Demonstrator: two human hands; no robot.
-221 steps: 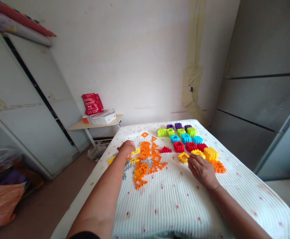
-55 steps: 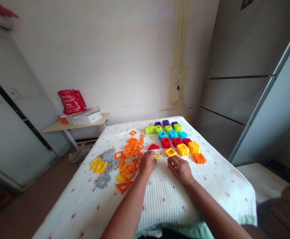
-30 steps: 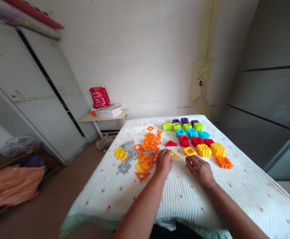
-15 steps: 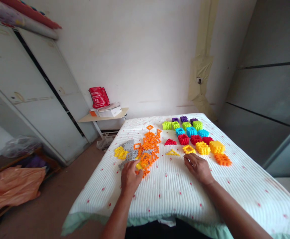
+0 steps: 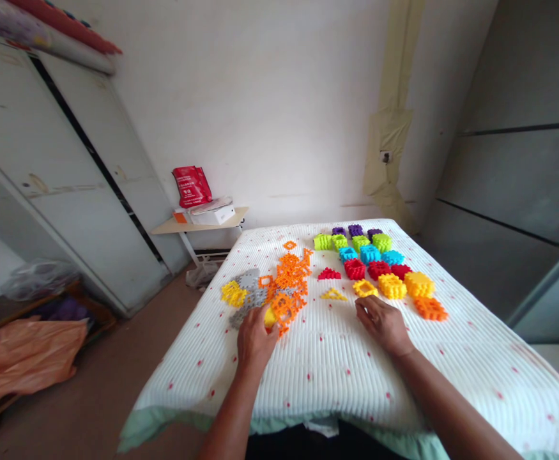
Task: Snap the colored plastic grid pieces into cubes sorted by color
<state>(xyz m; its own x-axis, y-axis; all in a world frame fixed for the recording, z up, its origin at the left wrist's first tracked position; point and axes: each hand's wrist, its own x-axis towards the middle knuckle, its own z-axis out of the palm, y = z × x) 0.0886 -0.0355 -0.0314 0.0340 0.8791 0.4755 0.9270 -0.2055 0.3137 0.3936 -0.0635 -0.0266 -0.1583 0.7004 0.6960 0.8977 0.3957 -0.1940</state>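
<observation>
My left hand (image 5: 256,337) is at the near edge of a pile of orange interlocking plastic building pieces (image 5: 291,271). Its thumb and fingers close on a yellow building piece (image 5: 270,317), partly covered by the fingers. Beside it lie grey pieces (image 5: 250,297) and another yellow cluster (image 5: 234,294). My right hand (image 5: 383,324) rests on the bedspread with fingers curled together; whether anything is inside them is hidden. Just beyond its fingertips sits a yellow ring-shaped block (image 5: 365,289). A flat yellow triangle (image 5: 333,294) and a red triangular piece (image 5: 329,274) lie between the hands.
Rows of assembled cube-like blocks stand at the right: purple (image 5: 355,230), green (image 5: 360,243), blue (image 5: 370,254), red (image 5: 354,269), yellow (image 5: 392,285) and orange (image 5: 430,308). A small table (image 5: 168,227) with a white box (image 5: 213,214) stands beyond the bed's far left corner.
My left hand has shifted slightly right and up, its fingers closing around the yellow piece at the pile's edge. My right hand stays in place.
</observation>
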